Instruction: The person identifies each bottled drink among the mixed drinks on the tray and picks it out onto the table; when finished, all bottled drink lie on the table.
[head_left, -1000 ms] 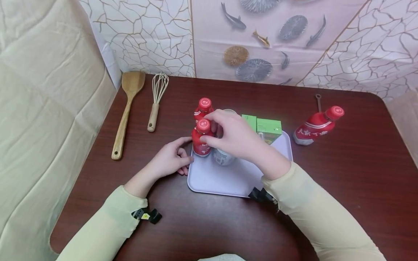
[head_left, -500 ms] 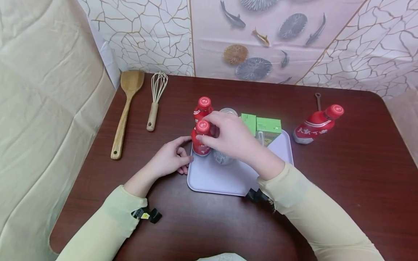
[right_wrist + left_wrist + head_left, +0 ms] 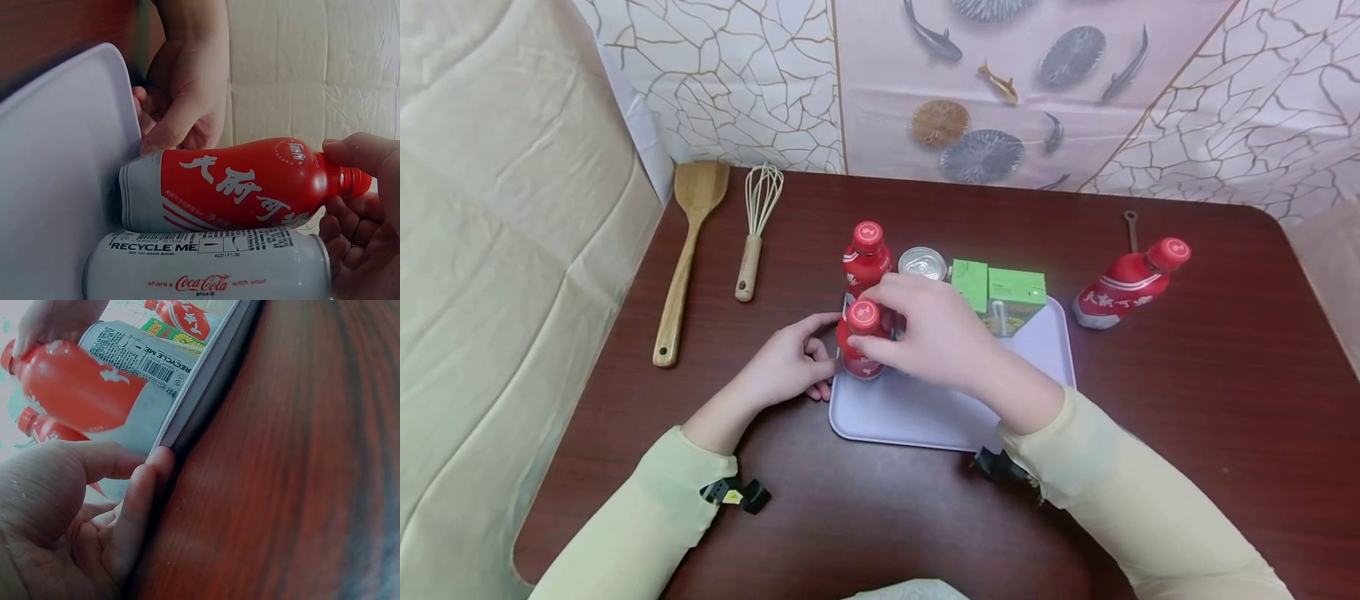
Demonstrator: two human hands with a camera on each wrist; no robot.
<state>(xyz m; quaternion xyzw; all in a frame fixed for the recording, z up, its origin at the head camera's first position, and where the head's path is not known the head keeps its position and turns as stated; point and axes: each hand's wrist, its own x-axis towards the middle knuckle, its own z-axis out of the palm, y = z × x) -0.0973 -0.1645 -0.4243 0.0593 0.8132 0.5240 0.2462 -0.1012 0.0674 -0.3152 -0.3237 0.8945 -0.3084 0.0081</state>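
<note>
My right hand [image 3: 928, 333] grips a red plastic cola bottle [image 3: 857, 365] by its neck, just under the cap. The bottle stands at the left side of a pale lilac tray [image 3: 910, 421]. A white Coca-Cola can [image 3: 212, 265] lies close alongside it in the right wrist view, its lower part hidden behind my right hand in the head view. Behind stands a second red bottle [image 3: 867, 265] at the tray's back left. My left hand [image 3: 786, 365] holds the tray's left rim [image 3: 187, 400], fingertips right at the edge beside the gripped bottle.
Two green drink cartons [image 3: 1017, 287] stand at the tray's back right. Another red bottle [image 3: 1120, 292] is on the table to the right, before a thin metal tool [image 3: 1131, 229]. A wooden spatula [image 3: 688, 242] and a whisk [image 3: 756, 233] lie at the left.
My right hand has drawn the gripped bottle slightly toward me along the tray's left side, away from the second bottle. The can's top now shows fully. My left hand stays at the rim.
</note>
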